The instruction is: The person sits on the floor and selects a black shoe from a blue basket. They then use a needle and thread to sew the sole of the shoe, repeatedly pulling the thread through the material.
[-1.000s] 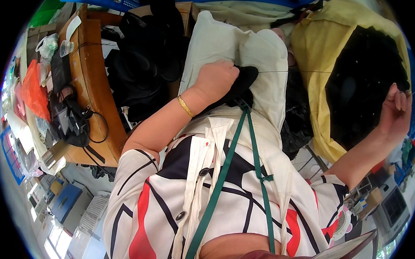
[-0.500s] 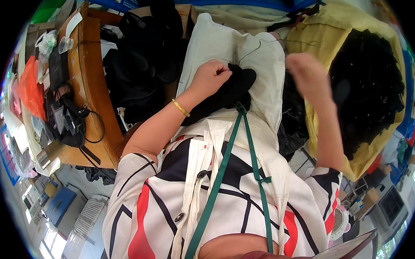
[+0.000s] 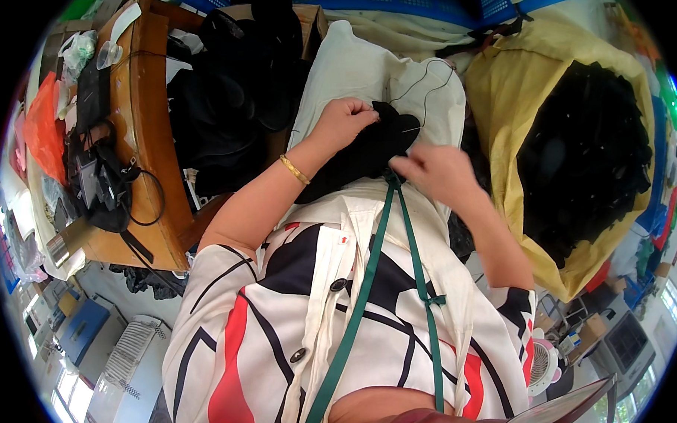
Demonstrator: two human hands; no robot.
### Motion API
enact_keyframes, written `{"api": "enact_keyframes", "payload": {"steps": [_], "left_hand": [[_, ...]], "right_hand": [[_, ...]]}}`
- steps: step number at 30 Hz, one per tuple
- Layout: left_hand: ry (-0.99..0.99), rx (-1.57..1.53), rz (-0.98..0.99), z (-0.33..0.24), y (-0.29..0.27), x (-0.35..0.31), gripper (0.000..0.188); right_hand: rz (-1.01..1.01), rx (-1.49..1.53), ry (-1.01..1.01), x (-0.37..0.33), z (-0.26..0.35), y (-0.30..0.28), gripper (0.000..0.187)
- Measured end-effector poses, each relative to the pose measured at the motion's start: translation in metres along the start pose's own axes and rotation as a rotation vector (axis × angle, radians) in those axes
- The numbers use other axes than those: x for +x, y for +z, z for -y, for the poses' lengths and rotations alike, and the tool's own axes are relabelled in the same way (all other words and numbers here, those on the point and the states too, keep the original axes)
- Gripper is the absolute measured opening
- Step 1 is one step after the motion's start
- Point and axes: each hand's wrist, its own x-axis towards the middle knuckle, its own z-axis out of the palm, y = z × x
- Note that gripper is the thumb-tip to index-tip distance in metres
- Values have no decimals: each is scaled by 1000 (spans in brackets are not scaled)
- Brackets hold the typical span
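Note:
Across my lap lies a black fabric piece [image 3: 381, 146] with a rounded end. My left hand [image 3: 343, 123], a gold bangle on its wrist, pinches the upper edge of this piece. What looks like a thin bright needle [image 3: 412, 130] lies across the rounded end. Dark thread [image 3: 425, 96] loops from there over the pale apron [image 3: 348, 66] on my knees. My right hand [image 3: 441, 174], slightly blurred, is just right of the fabric with its fingers curled together. Whether anything is in those fingers cannot be made out.
To the left stands a wooden table [image 3: 153, 143] with a black bag [image 3: 110, 189] and an orange-red plastic bag [image 3: 43, 132]. Black pieces [image 3: 226, 103] are heaped beside it. A yellow sack [image 3: 491, 94] of black pieces opens at the right. Blue plastic crates [image 3: 391, 14] line the far side.
My right hand has come down and left, from beside the sack to the fabric's right side. The thread now hangs in a looser loop. My left hand keeps its pinch in place.

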Motion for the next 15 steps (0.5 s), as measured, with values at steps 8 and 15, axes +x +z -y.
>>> {"api": "enact_keyframes", "payload": {"steps": [8, 15], "left_hand": [[-77, -119, 7, -10, 2, -4, 16], [-106, -187, -15, -13, 2, -8, 14]], "right_hand": [[168, -6, -30, 6, -16, 55, 28], [-26, 213, -178, -17, 2, -16, 24]]}}
